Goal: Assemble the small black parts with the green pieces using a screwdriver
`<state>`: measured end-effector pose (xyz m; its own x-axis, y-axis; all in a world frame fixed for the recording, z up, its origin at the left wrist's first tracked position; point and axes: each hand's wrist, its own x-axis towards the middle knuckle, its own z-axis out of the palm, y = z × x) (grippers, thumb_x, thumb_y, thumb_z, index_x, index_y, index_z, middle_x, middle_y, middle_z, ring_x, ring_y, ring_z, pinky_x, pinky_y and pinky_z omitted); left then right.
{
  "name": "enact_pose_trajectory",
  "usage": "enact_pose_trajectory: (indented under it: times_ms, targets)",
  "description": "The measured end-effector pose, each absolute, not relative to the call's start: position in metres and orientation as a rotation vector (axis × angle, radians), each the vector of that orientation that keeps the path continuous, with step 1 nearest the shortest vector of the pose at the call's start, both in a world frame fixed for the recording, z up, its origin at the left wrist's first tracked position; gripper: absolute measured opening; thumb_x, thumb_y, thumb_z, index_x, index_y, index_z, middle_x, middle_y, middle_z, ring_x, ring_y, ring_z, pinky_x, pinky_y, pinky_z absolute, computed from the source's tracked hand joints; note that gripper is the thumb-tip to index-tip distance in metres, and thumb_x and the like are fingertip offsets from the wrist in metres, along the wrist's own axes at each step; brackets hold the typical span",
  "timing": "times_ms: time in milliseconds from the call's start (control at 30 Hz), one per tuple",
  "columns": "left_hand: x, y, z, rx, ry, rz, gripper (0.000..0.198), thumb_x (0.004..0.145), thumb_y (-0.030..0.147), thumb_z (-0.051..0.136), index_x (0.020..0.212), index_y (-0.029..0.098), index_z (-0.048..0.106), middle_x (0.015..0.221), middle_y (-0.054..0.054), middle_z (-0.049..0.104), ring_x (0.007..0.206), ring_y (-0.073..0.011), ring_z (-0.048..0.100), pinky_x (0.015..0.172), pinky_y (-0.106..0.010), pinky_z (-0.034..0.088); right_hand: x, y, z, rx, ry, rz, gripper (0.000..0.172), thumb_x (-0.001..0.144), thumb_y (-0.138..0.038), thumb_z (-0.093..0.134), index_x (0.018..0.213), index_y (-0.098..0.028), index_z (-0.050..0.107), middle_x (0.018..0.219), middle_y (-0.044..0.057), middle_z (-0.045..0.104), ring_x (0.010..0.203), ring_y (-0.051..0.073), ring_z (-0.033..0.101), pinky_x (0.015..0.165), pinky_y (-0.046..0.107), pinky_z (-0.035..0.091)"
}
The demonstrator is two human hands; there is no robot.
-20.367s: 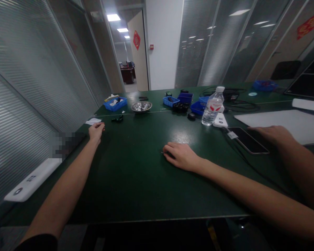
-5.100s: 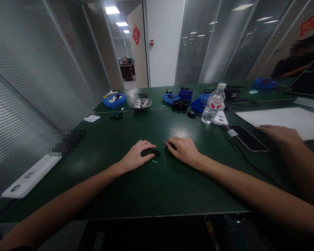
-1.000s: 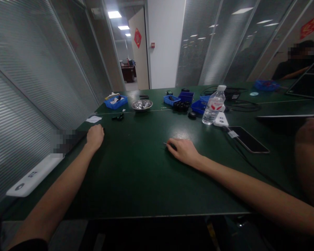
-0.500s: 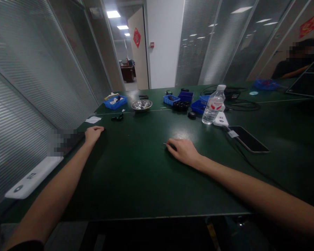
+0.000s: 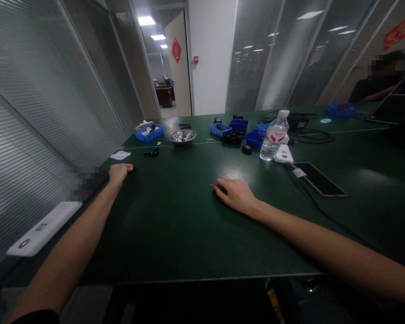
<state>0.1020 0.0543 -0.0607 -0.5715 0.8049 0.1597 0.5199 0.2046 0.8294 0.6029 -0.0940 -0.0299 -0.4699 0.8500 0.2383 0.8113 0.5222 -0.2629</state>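
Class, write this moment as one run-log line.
left hand: at small dark piece, near paper | right hand: holding thin tool | metal bowl: holding small pieces | bottle: standing | phone: lying flat

The surface is smooth, with a glossy sheen near the middle; the thin shaft there looks metallic; far left, the bowl is shiny metal and the tray beside it plastic; the left sheet resembles matt paper; at right, the bottle is clear, glossy plastic; the phone has a smooth, glassy face.
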Motion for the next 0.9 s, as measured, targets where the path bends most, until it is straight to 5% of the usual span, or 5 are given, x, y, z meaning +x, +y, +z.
enact_pose_trajectory:
  times_ms: [267, 567, 900]
  targets:
    - [0.106, 0.050, -0.056, 1.309, 2.240, 1.233, 0.028, 0.069, 0.016, 0.067, 0.092, 0.016, 0.082, 0.089, -0.007, 0.080, 0.087, -0.0271, 0.072, 0.087, -0.037, 0.055, 0.603, -0.095, -0.028, -1.387, -2.432, 0.138, 0.027, 0.104, -0.038, 0.048, 0.112, -0.022, 0.068, 0.095, 0.005, 0.074, 0.076, 0.018, 0.065, 0.066, 0.028, 0.041]
    - [0.110, 0.043, -0.057, 1.618, 2.251, 1.064, 0.030, 0.080, 0.038, 0.074, 0.100, 0.017, 0.082, 0.102, -0.011, 0.079, 0.096, -0.0298, 0.072, 0.092, -0.036, 0.053, 0.601, -0.094, -0.028, -1.403, -2.421, 0.167, 0.027, 0.105, -0.039, 0.047, 0.111, -0.023, 0.068, 0.097, 0.004, 0.074, 0.079, 0.018, 0.067, 0.068, 0.028, 0.042]
    - [0.124, 0.040, -0.052, 1.863, 2.215, 0.944, 0.027, 0.085, 0.036, 0.070, 0.103, 0.018, 0.081, 0.107, -0.010, 0.078, 0.100, -0.0298, 0.070, 0.097, -0.035, 0.050, 0.600, -0.097, -0.021, -1.403, -2.428, 0.229, 0.029, 0.105, -0.039, 0.047, 0.114, -0.022, 0.068, 0.099, 0.006, 0.074, 0.080, 0.019, 0.067, 0.068, 0.028, 0.044]
